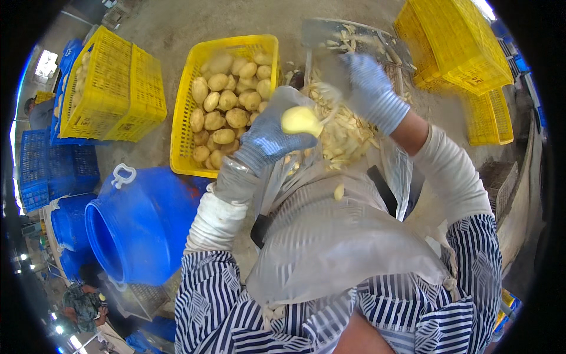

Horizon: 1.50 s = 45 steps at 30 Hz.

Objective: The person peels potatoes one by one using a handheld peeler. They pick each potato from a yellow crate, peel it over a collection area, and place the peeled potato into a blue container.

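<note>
My left hand (275, 128), in a blue-grey knit glove, grips a pale, peeled potato (301, 121) over the front of my translucent plastic apron (349, 243). Up and to the right, my right hand (372, 88) wears a similar glove and is blurred by motion. Its fingers look curled, but I cannot make out what they hold. A thin pale strip, also blurred, shows between the two hands. Below them lies a heap of peelings (347, 137). Unpeeled potatoes (227, 99) fill a yellow plastic crate (181, 148) beside my left hand. A small peel scrap (339, 192) clings to the apron.
A dark board (318, 33) with scattered peelings lies beyond my hands. Stacked yellow crates (455, 44) rise at right; other yellow crates (112, 88) holding potatoes stand at left. An open blue plastic drum (150, 225) lies near my left elbow. Another person (82, 305) appears at lower left.
</note>
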Each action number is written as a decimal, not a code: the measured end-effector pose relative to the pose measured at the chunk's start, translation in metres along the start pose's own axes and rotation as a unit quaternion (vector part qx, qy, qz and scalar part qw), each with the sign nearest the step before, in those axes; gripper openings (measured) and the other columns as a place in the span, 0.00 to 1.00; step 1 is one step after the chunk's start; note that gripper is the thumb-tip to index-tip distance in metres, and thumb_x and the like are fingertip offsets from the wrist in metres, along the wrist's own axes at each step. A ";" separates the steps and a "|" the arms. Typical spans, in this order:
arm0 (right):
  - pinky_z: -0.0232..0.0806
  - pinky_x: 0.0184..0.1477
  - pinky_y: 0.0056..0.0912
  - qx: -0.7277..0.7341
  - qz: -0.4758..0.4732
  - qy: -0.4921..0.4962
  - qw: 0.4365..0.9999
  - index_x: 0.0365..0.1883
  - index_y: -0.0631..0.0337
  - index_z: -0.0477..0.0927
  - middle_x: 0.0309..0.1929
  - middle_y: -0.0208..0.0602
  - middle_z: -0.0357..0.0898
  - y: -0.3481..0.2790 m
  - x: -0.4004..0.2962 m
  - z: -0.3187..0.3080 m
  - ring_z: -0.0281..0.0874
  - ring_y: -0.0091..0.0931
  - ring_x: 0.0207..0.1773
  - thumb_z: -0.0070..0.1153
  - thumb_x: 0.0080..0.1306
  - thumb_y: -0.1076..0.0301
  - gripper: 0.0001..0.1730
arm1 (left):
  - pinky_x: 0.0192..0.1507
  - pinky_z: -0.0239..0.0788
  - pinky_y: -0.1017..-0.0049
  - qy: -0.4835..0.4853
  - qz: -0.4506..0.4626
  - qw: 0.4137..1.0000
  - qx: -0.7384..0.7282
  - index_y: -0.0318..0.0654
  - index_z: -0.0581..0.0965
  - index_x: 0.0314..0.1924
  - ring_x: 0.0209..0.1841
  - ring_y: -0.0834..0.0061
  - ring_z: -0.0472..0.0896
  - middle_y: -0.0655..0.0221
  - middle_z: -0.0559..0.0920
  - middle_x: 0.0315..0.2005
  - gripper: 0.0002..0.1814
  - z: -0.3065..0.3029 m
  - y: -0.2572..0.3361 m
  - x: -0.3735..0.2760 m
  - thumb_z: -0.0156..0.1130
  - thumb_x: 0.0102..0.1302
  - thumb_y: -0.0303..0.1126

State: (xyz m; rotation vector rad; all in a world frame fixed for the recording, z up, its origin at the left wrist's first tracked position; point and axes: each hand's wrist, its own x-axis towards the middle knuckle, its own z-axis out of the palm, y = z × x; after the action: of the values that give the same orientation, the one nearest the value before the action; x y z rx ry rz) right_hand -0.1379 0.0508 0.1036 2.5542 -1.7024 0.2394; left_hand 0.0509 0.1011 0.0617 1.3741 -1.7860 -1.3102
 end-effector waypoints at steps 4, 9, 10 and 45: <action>0.65 0.37 0.39 -0.097 -0.017 0.001 0.995 0.30 0.47 0.78 0.34 0.40 0.73 0.065 -0.013 0.039 0.72 0.38 0.38 0.44 0.56 0.68 0.09 | 0.46 0.67 0.76 0.005 -0.031 0.991 -0.131 0.30 0.66 0.49 0.42 0.72 0.74 0.62 0.74 0.41 0.30 -0.011 0.002 -0.019 0.66 0.46 0.33; 0.65 0.36 0.42 0.025 -0.008 0.021 0.999 0.34 0.48 0.76 0.34 0.40 0.73 0.061 -0.012 0.048 0.71 0.40 0.38 0.44 0.53 0.70 0.12 | 0.45 0.66 0.75 0.381 0.120 0.845 -0.356 0.32 0.67 0.49 0.42 0.73 0.72 0.64 0.74 0.41 0.24 -0.083 -0.051 -0.076 0.62 0.52 0.32; 0.65 0.37 0.42 0.052 0.008 0.029 0.998 0.35 0.49 0.75 0.35 0.40 0.74 0.061 -0.017 0.056 0.71 0.40 0.38 0.44 0.52 0.71 0.12 | 0.44 0.67 0.73 0.491 0.151 0.798 -0.316 0.32 0.68 0.47 0.41 0.70 0.73 0.62 0.75 0.39 0.24 -0.114 -0.031 -0.107 0.63 0.52 0.34; 0.67 0.25 0.23 0.561 0.469 -0.084 0.677 0.42 0.62 0.70 0.28 0.32 0.71 0.060 0.007 0.166 0.68 0.22 0.24 0.48 0.51 0.82 0.18 | 0.40 0.68 0.65 0.484 -0.372 0.572 -0.548 0.40 0.66 0.50 0.43 0.64 0.71 0.62 0.72 0.44 0.28 -0.061 -0.364 0.056 0.60 0.53 0.45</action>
State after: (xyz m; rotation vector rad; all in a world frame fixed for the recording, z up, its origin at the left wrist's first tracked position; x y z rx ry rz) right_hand -0.1750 -0.0018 -0.0608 1.6296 -3.6123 1.5407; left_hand 0.2341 0.0219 -0.2534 1.4700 0.4801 -1.1546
